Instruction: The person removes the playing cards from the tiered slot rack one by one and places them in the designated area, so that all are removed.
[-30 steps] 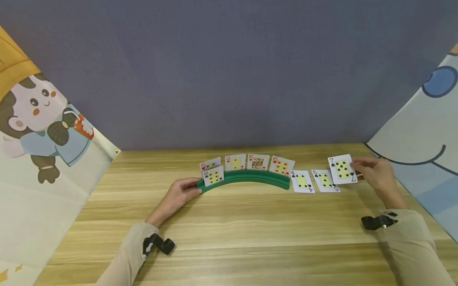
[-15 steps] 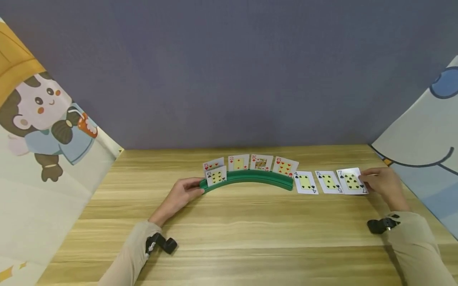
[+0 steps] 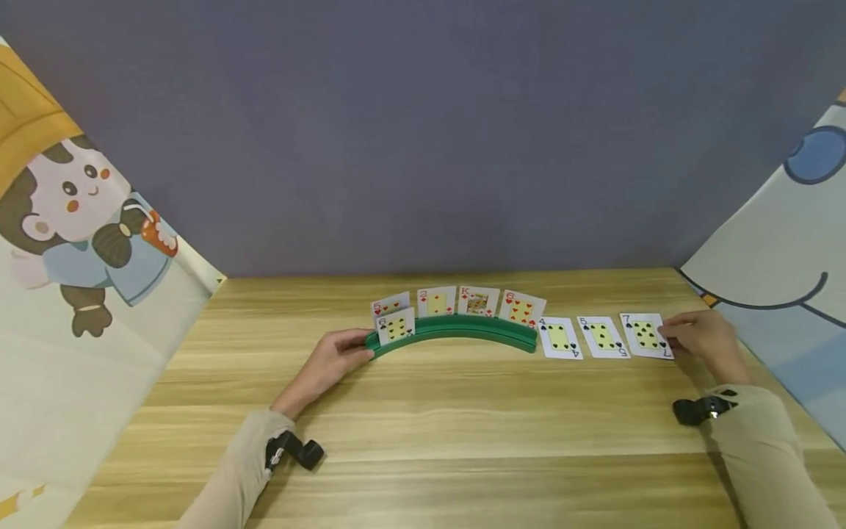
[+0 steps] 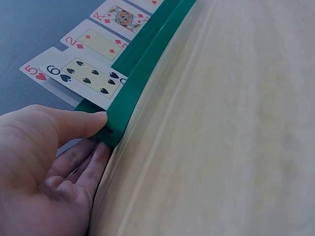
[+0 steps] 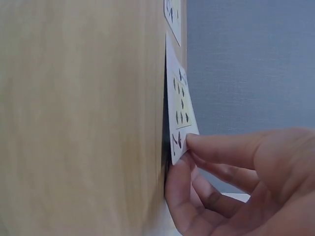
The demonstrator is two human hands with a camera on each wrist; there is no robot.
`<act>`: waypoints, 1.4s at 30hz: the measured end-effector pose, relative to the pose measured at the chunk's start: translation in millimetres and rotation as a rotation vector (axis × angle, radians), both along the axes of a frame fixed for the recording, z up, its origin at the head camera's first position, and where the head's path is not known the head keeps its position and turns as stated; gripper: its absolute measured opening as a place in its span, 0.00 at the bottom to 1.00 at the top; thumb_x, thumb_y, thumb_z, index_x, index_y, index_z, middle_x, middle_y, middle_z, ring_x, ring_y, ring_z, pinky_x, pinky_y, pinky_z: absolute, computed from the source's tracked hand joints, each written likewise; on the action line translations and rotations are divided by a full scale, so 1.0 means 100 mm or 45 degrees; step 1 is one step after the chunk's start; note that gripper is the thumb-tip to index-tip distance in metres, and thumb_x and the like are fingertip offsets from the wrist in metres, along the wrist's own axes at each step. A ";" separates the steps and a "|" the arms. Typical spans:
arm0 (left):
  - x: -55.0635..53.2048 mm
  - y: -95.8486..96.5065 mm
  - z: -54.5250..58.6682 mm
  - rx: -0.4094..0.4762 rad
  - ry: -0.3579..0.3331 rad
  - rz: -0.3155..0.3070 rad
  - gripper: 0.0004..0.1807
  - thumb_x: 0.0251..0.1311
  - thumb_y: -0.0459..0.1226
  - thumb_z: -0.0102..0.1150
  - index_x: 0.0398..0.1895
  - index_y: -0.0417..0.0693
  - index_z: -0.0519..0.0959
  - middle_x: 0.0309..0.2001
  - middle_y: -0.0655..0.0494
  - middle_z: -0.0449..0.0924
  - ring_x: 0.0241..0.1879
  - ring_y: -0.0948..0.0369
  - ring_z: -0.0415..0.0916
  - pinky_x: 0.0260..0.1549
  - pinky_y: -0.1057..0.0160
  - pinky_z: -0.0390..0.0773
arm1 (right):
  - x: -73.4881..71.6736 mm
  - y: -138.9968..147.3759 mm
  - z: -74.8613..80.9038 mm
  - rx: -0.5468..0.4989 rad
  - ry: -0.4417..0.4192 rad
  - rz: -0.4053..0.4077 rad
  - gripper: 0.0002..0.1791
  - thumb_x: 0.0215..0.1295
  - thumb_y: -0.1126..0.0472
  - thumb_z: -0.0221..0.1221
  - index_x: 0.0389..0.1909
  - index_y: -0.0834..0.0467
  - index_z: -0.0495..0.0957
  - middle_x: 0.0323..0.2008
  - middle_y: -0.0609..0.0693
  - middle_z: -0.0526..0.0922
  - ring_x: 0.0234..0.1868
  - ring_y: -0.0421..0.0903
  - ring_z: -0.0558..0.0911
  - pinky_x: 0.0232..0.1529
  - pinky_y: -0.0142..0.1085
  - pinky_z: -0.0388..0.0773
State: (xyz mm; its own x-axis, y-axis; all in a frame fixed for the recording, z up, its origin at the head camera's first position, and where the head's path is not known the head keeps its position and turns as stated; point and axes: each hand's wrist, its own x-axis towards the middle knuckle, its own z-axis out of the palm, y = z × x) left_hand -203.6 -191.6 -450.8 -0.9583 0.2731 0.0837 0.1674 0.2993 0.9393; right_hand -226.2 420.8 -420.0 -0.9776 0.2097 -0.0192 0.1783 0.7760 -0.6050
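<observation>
A curved green card holder (image 3: 456, 324) stands on the wooden table. My left hand (image 3: 333, 360) grips its left end, thumb on top and fingers beneath in the left wrist view. In the holder's front groove is the six of spades (image 4: 88, 78); behind it stand the five of hearts (image 4: 37, 73), two of diamonds (image 3: 436, 301), king of diamonds (image 3: 479, 300) and six of hearts (image 3: 522, 307). At the far right, my right hand (image 3: 703, 339) pinches the seven of spades (image 3: 644, 335) by its right edge. In the right wrist view that card's held edge is slightly raised.
The four of spades (image 3: 560, 338) and five of spades (image 3: 603, 337) lie face up in a row between the holder and the seven. A grey wall (image 3: 449, 147) rises behind the table (image 3: 463, 441), with printed cartoon panels on both sides.
My right hand has brought the seven of spades down from above the five of spades to the row's right end, apart from the five. My left hand has stayed on the holder.
</observation>
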 end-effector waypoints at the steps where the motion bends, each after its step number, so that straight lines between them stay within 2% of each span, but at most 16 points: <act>1: 0.00 -0.01 0.00 -0.002 0.002 0.001 0.22 0.62 0.30 0.65 0.60 0.36 0.78 0.56 0.38 0.80 0.53 0.49 0.80 0.48 0.66 0.80 | 0.00 -0.01 0.00 -0.001 -0.001 0.000 0.19 0.65 0.64 0.61 0.47 0.79 0.78 0.28 0.61 0.86 0.24 0.41 0.82 0.21 0.31 0.78; 5: 0.00 -0.02 0.00 -0.005 0.001 0.003 0.23 0.62 0.31 0.65 0.61 0.35 0.77 0.56 0.37 0.79 0.53 0.48 0.80 0.49 0.66 0.80 | -0.01 -0.02 0.01 0.043 0.013 -0.002 0.18 0.65 0.65 0.61 0.45 0.79 0.79 0.26 0.60 0.86 0.23 0.41 0.81 0.21 0.32 0.77; 17: 0.00 -0.03 0.02 0.008 -0.012 -0.002 0.22 0.62 0.31 0.65 0.60 0.37 0.78 0.56 0.39 0.80 0.53 0.48 0.80 0.48 0.65 0.81 | -0.04 0.00 -0.04 0.016 0.032 -0.020 0.17 0.63 0.66 0.62 0.44 0.79 0.79 0.25 0.59 0.86 0.23 0.41 0.80 0.20 0.33 0.79; 22: 0.00 -0.03 0.01 0.006 -0.008 -0.005 0.22 0.63 0.31 0.65 0.60 0.37 0.78 0.55 0.39 0.80 0.53 0.49 0.80 0.48 0.65 0.81 | -0.02 -0.01 -0.04 0.061 0.053 -0.022 0.15 0.63 0.66 0.62 0.41 0.78 0.80 0.23 0.56 0.85 0.22 0.41 0.79 0.19 0.33 0.76; 30: 0.01 -0.02 -0.01 0.003 -0.020 -0.017 0.22 0.63 0.31 0.65 0.61 0.35 0.77 0.56 0.36 0.79 0.53 0.48 0.80 0.48 0.66 0.80 | 0.01 -0.02 -0.04 0.107 0.017 -0.067 0.14 0.63 0.65 0.62 0.41 0.75 0.81 0.24 0.56 0.85 0.24 0.42 0.77 0.21 0.34 0.71; 36: 0.01 -0.02 -0.01 0.013 -0.022 -0.014 0.23 0.63 0.31 0.64 0.61 0.35 0.76 0.56 0.36 0.79 0.54 0.47 0.79 0.49 0.66 0.80 | 0.01 -0.04 0.00 0.078 -0.017 -0.091 0.14 0.64 0.65 0.61 0.42 0.75 0.80 0.23 0.55 0.85 0.24 0.44 0.79 0.20 0.35 0.73; 42: 0.01 -0.02 0.00 0.013 -0.022 -0.008 0.22 0.63 0.31 0.64 0.61 0.35 0.77 0.57 0.36 0.79 0.54 0.47 0.79 0.49 0.66 0.80 | 0.00 -0.06 0.10 0.161 0.024 -0.003 0.16 0.67 0.62 0.58 0.43 0.74 0.81 0.21 0.51 0.84 0.24 0.45 0.76 0.25 0.36 0.68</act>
State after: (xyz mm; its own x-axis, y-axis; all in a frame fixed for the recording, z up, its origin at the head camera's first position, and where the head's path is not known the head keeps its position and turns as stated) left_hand -202.6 -193.2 -451.2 -0.9580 0.2782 0.0697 0.1527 0.2890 0.9451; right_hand -226.3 414.7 -409.8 -0.9770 0.2116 0.0258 0.1698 0.8458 -0.5058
